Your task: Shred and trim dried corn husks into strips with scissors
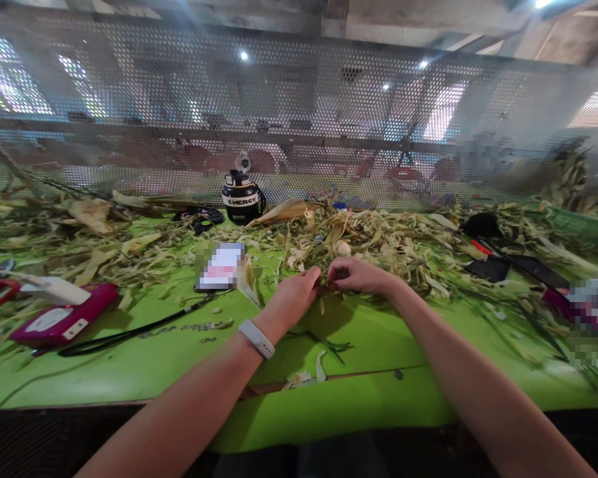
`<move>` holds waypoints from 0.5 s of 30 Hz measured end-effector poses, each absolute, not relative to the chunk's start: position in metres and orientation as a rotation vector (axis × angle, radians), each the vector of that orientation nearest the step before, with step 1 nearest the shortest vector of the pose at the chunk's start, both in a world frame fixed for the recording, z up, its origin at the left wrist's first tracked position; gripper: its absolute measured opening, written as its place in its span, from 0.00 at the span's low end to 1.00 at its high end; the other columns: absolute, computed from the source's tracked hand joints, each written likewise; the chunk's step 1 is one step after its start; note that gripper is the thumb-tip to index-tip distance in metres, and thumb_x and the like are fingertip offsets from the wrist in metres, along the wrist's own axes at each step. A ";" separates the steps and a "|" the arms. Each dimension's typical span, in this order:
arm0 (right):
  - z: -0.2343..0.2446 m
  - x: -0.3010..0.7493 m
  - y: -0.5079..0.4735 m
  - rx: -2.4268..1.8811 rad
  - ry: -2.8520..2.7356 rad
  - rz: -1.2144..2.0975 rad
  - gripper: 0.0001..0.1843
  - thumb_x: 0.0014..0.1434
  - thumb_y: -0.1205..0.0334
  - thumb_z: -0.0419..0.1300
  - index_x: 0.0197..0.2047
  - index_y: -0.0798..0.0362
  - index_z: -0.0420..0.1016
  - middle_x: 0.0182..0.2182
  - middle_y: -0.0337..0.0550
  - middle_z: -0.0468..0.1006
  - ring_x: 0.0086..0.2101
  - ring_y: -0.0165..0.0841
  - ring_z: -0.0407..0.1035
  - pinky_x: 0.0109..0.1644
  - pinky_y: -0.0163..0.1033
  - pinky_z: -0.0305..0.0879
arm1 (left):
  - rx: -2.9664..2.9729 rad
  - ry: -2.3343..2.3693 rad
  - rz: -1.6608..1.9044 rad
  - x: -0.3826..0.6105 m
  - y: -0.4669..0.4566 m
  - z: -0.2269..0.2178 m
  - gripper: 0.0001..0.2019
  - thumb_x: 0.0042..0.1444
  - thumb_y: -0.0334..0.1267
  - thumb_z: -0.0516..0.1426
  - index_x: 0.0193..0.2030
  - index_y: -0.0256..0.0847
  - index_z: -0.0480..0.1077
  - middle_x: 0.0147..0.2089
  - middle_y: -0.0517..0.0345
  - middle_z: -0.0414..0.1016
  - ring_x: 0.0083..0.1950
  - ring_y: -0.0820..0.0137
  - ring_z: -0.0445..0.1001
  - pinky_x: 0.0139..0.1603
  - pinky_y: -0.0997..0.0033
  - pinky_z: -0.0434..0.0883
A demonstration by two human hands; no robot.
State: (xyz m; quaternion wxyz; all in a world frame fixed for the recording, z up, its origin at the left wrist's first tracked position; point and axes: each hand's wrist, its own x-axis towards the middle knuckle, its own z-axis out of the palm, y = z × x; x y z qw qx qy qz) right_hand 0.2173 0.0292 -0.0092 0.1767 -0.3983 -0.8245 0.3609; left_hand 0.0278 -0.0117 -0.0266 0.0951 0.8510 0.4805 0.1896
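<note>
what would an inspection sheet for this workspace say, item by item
Surface: green table, with a seam near the front edge.
Job's things: pale husk strips heaped beyond the hands and spread widely to both sides.
Clutter: phone with a lit screen, black bottle marked ENERGY, purple socket box at the left.
Grip: left hand and right hand close together, fingers curled; what they hold, if anything, is too small to tell.
Cables: white cable leading to a white plug at the socket box; black strap lying between phone and box.
Surroundings: mesh screen behind the table.
</note>
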 end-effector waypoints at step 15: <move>-0.005 0.215 0.026 -1.063 -2.469 0.840 0.09 0.49 0.66 0.60 0.34 0.57 0.78 0.31 0.41 0.73 0.34 0.30 0.67 0.39 0.34 0.62 | 2.535 1.434 0.535 0.028 -0.011 -0.029 0.07 0.59 0.34 0.48 0.42 0.41 0.64 0.37 0.54 0.75 0.36 0.68 0.74 0.35 0.73 0.64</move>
